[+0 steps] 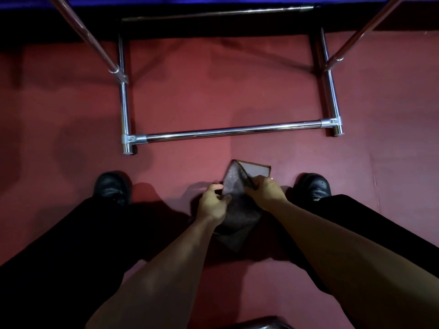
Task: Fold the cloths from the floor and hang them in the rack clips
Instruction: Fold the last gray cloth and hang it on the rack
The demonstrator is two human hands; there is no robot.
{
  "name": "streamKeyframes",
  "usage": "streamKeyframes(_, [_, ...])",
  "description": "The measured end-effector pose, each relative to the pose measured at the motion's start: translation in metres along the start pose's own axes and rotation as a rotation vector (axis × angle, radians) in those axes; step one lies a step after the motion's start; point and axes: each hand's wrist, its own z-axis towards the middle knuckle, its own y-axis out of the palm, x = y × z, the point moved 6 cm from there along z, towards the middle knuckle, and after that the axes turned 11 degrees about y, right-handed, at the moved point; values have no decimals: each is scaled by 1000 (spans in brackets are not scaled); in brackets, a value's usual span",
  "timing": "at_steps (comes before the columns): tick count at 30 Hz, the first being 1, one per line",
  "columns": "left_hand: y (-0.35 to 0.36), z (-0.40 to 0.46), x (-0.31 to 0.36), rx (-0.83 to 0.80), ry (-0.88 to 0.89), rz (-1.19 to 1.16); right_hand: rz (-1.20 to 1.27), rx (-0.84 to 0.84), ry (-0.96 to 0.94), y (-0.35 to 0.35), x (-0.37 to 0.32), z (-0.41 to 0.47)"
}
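Note:
A dark grey cloth [237, 210] hangs between my knees above the red floor, partly folded, with an upper flap turned up. My left hand [212, 203] pinches its left edge with thumb and fingers. On the right, my right hand [266, 191] grips the upper right edge. The lower part of the cloth droops down between my forearms. The chrome rack [228, 131] stands just ahead; only its base bars and slanted legs show. No clips are in view.
My legs in black trousers and black shoes [111, 186] [313, 186] flank the cloth. Red carpet [213, 91] spreads ahead. A blue surface [166, 0] runs along the top edge. A dark object [256, 324] sits at the bottom edge.

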Motion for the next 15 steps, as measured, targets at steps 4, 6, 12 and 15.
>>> streamKeyframes(4, [-16,-10,18,18,35,-41,77,2,-6,-15,-16,-22])
streamKeyframes(6, [-28,-16,31,41,50,-60,114,-7,-31,-28,-28,-36])
streamKeyframes(12, [-85,-55,93,86,203,-37,181,29,-146,-84,-65,-103])
streamKeyframes(15, [-119,-88,129,113,286,-13,271,61,-240,-118,-88,-149])
